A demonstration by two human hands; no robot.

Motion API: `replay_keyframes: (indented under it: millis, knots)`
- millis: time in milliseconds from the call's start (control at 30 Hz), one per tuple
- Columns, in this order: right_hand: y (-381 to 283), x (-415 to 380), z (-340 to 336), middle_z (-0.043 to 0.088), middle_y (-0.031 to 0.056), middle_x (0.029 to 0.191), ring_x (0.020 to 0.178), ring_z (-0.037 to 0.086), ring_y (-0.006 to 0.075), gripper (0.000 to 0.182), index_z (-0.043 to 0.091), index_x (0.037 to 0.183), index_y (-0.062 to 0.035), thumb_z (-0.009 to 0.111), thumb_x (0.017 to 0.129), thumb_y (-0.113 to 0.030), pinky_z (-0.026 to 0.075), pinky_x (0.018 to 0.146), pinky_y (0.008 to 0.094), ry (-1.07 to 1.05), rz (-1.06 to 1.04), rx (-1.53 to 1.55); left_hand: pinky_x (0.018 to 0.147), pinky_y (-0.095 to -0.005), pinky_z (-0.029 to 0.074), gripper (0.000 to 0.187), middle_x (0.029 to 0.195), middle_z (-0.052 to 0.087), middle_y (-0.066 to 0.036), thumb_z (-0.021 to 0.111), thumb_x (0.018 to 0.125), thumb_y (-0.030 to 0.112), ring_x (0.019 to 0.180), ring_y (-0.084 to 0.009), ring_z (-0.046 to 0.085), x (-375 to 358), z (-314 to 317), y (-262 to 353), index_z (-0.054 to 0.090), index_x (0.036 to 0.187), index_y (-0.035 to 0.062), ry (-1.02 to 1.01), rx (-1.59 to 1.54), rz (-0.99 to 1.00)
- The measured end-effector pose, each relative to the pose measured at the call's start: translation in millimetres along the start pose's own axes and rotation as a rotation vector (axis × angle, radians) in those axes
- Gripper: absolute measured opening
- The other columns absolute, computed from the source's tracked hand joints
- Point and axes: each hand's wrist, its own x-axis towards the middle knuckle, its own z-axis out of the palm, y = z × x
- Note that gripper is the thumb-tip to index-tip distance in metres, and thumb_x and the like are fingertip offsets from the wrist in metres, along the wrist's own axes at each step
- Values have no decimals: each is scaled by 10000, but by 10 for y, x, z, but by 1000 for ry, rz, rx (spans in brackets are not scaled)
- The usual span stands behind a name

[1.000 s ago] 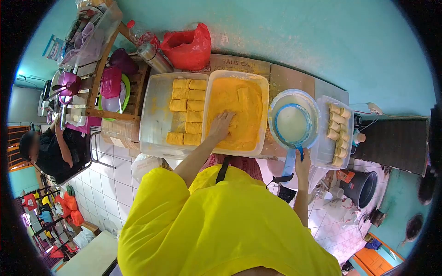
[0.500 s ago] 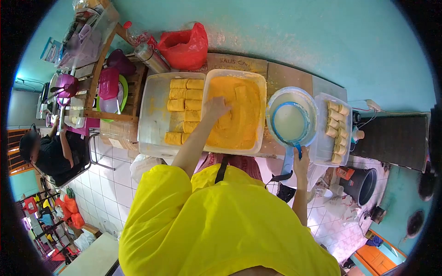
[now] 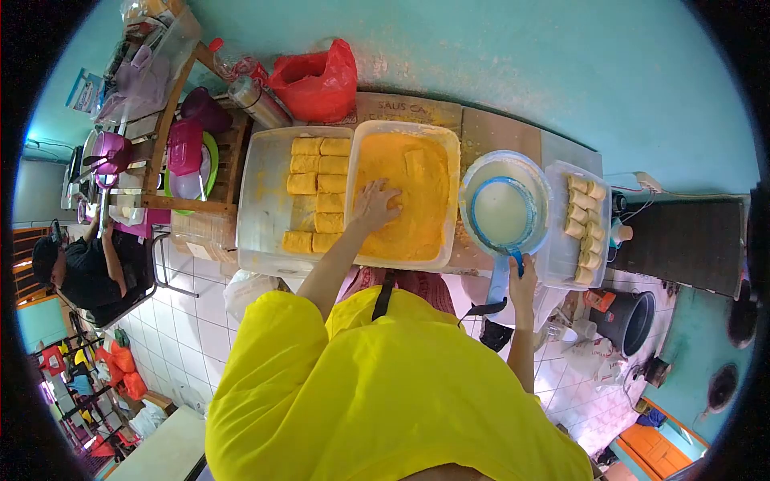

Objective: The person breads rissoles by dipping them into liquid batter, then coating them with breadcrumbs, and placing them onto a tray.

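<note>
My left hand (image 3: 374, 205) is over the orange crumbs in a clear tub (image 3: 455, 172), its fingers spread and touching the crumbs near the left side. A crumb-covered roll (image 3: 417, 165) lies in the upper part of that tub. To its left, a clear tray (image 3: 261, 232) holds several coated rolls (image 3: 303, 183). My right hand (image 3: 523, 276) is closed on the blue handle of a strainer (image 3: 504, 212), whose round rim rests in a basin (image 3: 507, 159) of pale batter. Several uncoated rolls (image 3: 592, 231) lie in the tray at the right (image 3: 555, 264).
A red plastic bag (image 3: 321, 84) and a metal flask (image 3: 261, 103) stand behind the left tray. A wooden rack (image 3: 152, 172) holds pink and purple containers. Another person (image 3: 88, 268) is at the far left. A dark bucket (image 3: 626, 325) stands on the floor at right.
My left hand has opened out and moved slightly left and down in the crumbs. The roll beside it no longer shows. The whole view has shifted slightly. My right hand keeps its hold.
</note>
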Motion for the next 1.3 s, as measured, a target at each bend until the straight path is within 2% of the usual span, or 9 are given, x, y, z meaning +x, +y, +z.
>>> replay_keyframes:
  millis: [233,433,533,633,733,933,1133,1233,1300]
  knots:
    - [6,2,-7,586,227,887,847,560,340,402,559,1045,64,568,896,-309,437,790,394,-7,-27,-39,1045,-498,252,230,1306,464,-113,694,734,329,1279,-317,338,-227,-206,194,723,893,166,-76,106,114]
    - [-183,1,-85,570,206,834,775,543,321,332,556,991,36,573,894,-281,435,739,391,-44,25,17,988,-438,347,199,1234,527,-134,659,783,302,1186,-334,444,213,292,-162,712,860,125,407,-145,-102]
    - [-91,26,-71,564,200,820,757,537,311,314,550,977,30,574,894,-272,425,707,396,-21,6,14,874,-405,440,245,1137,589,-149,630,810,281,1045,-336,547,283,51,-137,687,933,77,-141,-254,-342]
    - [-48,2,9,554,199,810,752,530,309,308,543,972,27,572,897,-270,418,696,398,28,-47,45,795,-417,471,367,1084,617,-163,664,781,248,949,-335,589,34,-48,-44,622,1083,44,88,-467,-343]
    - [-120,9,-79,558,199,829,767,537,302,331,538,1010,32,566,901,-279,425,710,385,-69,10,12,832,-407,463,574,1117,605,-178,735,708,245,973,-321,585,-155,119,-24,542,1212,49,297,-235,-359]
    - [26,53,-26,575,191,858,761,549,276,381,534,1063,42,557,908,-306,435,710,366,-47,-36,-20,873,-377,455,699,1128,596,-183,804,592,270,1031,-313,573,-11,84,-142,548,1207,57,-135,-567,-330]
    - [-43,-1,-15,576,225,951,851,544,347,340,558,1041,41,565,899,-267,429,783,403,-41,3,16,860,-371,459,578,1032,640,-146,779,639,211,962,-289,602,-279,-50,64,584,1173,106,-103,-441,-164]
    - [-81,-11,-19,576,237,1002,893,545,349,369,557,1078,51,567,897,-271,426,811,413,-57,33,7,789,-332,483,551,962,654,-114,764,659,146,881,-232,621,-342,11,66,584,1180,124,80,-493,51]
    - [-51,19,-51,574,247,1035,929,548,352,389,554,1095,60,569,895,-274,423,830,417,-114,57,-36,727,-294,488,525,930,652,-74,745,697,114,838,-173,617,-325,43,39,574,1194,115,61,-630,-140]
